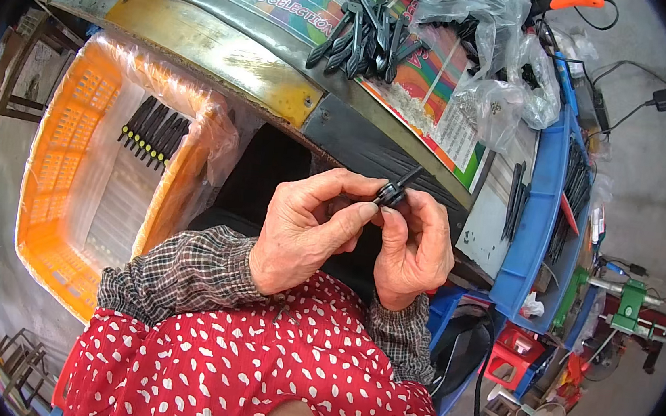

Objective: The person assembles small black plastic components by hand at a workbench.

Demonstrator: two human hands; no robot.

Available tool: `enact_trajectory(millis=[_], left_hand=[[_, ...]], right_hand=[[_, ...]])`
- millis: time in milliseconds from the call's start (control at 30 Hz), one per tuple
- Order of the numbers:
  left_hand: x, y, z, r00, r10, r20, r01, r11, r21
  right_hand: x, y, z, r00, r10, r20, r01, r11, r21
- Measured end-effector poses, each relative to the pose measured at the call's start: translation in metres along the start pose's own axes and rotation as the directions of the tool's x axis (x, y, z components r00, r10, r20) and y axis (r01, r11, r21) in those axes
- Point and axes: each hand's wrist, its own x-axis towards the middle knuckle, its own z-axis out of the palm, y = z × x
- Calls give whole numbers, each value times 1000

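In front of my body, my left hand [307, 225] and my right hand [416, 253] meet over a small black part [389, 194]. It has a rounded, ringed end and a thin stem pointing up to the right. The thumb and forefinger of my left hand pinch the rounded end. My right fingers close on its other side and partly hide it. Beyond my hands, a pile of black handle-shaped pieces [363, 36] lies on the worktable. Inside the orange basket at the left, several black pieces with yellow tips [153, 132] lie in a row.
Clear plastic lines the orange basket [70, 156]. At the right, a blue tray [532, 229] holds long thin black strips [573, 201], and more strips [515, 201] lie beside it. Plastic bags [490, 29] and an orange-handled tool [575, 1] are at the back right.
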Motion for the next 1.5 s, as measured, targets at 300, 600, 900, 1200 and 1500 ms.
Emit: enact_trajectory(millis=[300, 600, 900, 1200, 1500], left_hand=[[0, -6, -3, 1000, 22, 15, -23, 1000, 19], [1, -4, -2, 1000, 1, -2, -1, 1000, -10], [-1, -1, 0, 1000, -18, 25, 19, 999, -31], [-2, -1, 0, 999, -38, 27, 39, 997, -69], [-3, -2, -3, 999, -23, 23, 24, 999, -33]], right_hand=[[6, 2, 0, 995, -94, 32, 98, 982, -160], [5, 7, 5, 991, -132, 4, 131, 976, -173], [-5, -2, 13, 990, 61, -130, -49, 994, 95], [0, 2, 6, 994, -85, -72, 85, 996, -3], [-1, -6, -7, 991, 108, 84, -118, 984, 133]])
